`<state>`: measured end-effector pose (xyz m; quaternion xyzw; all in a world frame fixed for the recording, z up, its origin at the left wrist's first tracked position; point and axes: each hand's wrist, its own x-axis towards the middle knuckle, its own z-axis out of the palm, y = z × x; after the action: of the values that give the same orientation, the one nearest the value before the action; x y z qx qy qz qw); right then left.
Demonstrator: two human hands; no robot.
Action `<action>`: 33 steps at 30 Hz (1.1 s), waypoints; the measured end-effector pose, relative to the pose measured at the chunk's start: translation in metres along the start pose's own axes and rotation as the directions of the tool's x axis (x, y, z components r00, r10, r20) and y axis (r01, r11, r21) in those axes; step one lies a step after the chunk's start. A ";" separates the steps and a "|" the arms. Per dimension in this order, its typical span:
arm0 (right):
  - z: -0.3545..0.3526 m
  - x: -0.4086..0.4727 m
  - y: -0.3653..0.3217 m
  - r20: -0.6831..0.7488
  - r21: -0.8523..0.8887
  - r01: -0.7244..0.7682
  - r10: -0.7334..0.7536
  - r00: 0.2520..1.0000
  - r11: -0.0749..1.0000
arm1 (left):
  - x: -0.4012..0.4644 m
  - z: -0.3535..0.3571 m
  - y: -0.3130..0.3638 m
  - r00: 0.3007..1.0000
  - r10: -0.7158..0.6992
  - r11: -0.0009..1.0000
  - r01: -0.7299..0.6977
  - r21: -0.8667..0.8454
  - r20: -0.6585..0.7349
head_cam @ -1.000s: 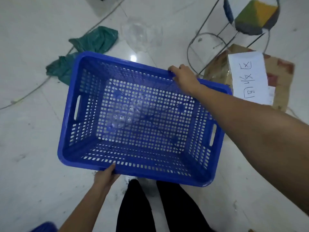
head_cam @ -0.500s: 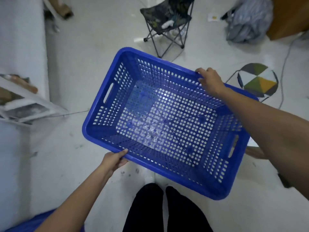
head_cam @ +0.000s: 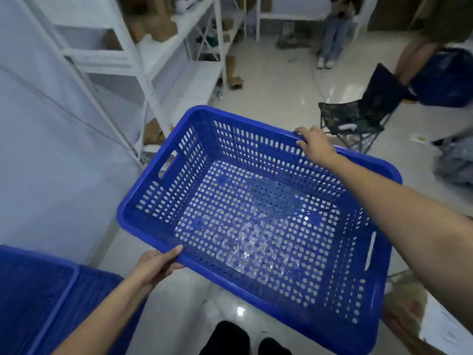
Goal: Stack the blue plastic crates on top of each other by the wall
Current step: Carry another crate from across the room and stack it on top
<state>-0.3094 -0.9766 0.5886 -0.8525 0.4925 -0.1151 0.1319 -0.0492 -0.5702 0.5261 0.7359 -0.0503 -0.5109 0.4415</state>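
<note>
I hold an empty blue perforated plastic crate in the air in front of me, tilted so its inside faces up. My left hand grips its near rim. My right hand grips the far rim. At the lower left, more blue crates stand beside the pale wall, partly cut off by the frame edge.
White metal shelving with cardboard boxes runs along the left wall. A dark folding chair stands on the glossy floor to the right. Two other people stand at the back right, one by a dark blue bag. Cardboard and paper lie at the lower right.
My view has swung up and left from the floor to the room and wall. The crate has stayed in both hands, and the blue crates at the lower left have come into view.
</note>
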 end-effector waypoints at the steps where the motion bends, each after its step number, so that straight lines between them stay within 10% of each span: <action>1: -0.001 0.005 -0.024 0.019 0.004 0.040 -0.040 0.999 0.999 | -0.011 -0.016 -0.002 0.999 0.012 0.999 -0.013 -0.035 -0.030; 14: 0.041 0.025 -0.413 0.134 0.022 0.555 -0.553 0.822 0.831 | -0.153 -0.248 -0.046 0.972 0.029 0.880 -0.135 -0.454 -0.233; 33: 0.159 -0.052 -0.884 0.162 0.213 0.933 -0.952 0.260 0.291 | -0.251 -0.429 -0.100 0.796 -0.213 0.568 -0.372 -0.734 -0.567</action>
<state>0.4327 -0.4895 0.7353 -0.9787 -0.1374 -0.0771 0.1316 0.1363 -0.1209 0.6709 0.5637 0.2987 -0.1920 0.7458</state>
